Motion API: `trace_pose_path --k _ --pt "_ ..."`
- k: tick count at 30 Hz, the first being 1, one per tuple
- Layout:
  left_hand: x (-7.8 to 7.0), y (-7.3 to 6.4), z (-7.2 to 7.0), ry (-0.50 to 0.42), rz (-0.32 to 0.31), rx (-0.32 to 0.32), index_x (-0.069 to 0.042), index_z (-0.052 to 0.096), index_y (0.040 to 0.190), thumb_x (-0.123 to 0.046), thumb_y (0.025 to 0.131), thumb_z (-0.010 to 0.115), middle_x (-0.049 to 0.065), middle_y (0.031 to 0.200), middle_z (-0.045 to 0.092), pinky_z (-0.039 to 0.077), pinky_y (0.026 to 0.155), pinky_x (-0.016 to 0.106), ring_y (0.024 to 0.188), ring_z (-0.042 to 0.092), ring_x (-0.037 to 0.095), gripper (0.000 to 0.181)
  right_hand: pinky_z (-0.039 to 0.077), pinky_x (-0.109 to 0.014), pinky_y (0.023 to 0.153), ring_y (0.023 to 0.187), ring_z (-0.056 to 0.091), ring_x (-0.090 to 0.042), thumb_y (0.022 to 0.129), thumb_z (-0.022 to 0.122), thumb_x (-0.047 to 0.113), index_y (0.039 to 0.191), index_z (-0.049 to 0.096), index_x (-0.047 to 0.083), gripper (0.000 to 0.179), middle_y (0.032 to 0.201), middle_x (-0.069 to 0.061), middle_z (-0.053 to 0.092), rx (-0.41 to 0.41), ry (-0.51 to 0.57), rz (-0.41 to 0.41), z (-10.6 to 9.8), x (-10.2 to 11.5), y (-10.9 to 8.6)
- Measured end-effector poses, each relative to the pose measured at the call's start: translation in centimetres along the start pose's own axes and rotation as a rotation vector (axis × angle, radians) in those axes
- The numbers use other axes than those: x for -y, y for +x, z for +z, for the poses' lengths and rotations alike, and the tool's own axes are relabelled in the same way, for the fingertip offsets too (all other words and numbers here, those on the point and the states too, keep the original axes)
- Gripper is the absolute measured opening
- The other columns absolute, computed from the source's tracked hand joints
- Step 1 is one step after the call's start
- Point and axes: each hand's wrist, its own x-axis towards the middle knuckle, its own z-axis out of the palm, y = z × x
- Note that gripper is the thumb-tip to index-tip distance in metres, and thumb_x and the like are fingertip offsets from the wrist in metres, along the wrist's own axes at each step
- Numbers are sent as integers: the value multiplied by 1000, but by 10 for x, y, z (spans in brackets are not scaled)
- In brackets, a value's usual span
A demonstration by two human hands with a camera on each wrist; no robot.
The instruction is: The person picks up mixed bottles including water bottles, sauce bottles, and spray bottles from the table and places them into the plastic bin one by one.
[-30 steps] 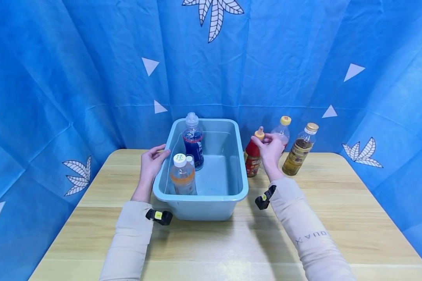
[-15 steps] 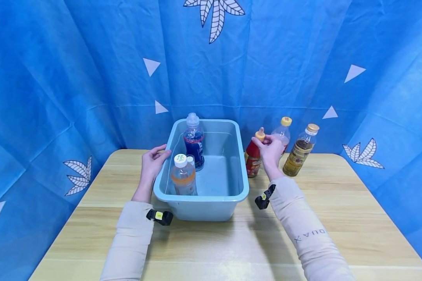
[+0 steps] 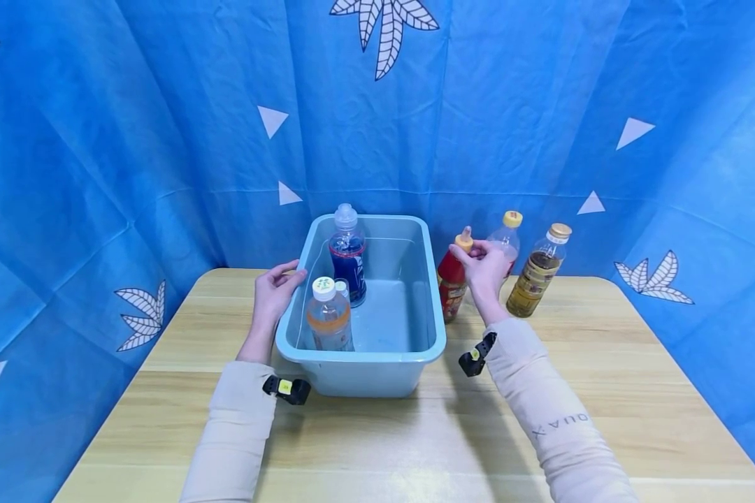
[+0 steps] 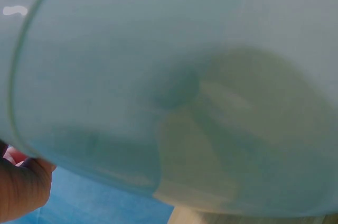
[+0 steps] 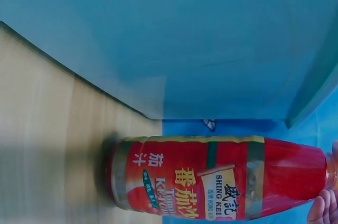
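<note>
My right hand [image 3: 486, 271] pinches the yellow cap end of a red ketchup bottle [image 3: 451, 283], thumb on one side and fingers on the other. In the right wrist view the ketchup bottle's label shows, with its base close to the wooden table and fingertips [image 5: 323, 208] at its neck. My left hand [image 3: 273, 293] grips the left rim of a light blue plastic tub [image 3: 377, 356]. Inside the tub, on its left side, stand a bottle of blue liquid [image 3: 348, 269] and a clear bottle with an orange band [image 3: 330, 321]. A small white cap [image 3: 342, 288] shows between them.
Behind my right hand stands a clear bottle with a yellow cap [image 3: 507, 237], partly hidden. Right of it is a bottle of golden liquid [image 3: 533, 279]. A blue curtain [image 3: 377, 140] hangs behind the wooden table [image 3: 377, 447].
The ketchup bottle has shifted very slightly in my right hand's pinch, its base a touch nearer to me. My left hand keeps its place on the tub's rim.
</note>
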Motion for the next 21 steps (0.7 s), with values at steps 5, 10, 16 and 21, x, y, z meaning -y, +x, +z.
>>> trace_pose_path --k 5,10,16,21 --pt "0 2 0 2 -7 -6 -13 51 125 -29 86 58 13 111 56 48 81 34 97 57 25 44 41 -23 61 73 49 -18 71 73 34 96 65 2 41 80 -9 56 10 12 -10 -5 8 0" --pt "-1 1 0 5 -7 -2 -12 51 125 -28 86 58 13 110 56 48 81 34 97 57 25 43 42 -26 65 74 50 -18 71 72 37 95 66 3 42 80 -9 57 33 4 -27 -12 17 2" --pt "-3 1 0 11 -8 -3 -12 51 125 -28 86 58 13 109 56 48 81 33 96 56 25 42 40 -28 65 72 51 -19 69 72 40 92 67 4 43 77 -9 59 13 -21 -87 -21 30 5" --pt "-2 1 -1 10 -6 5 -12 50 126 -29 86 57 15 112 55 47 82 34 98 56 26 44 40 -27 62 71 50 -18 67 72 45 90 66 4 47 76 -8 58 26 -28 -107 -28 40 7"
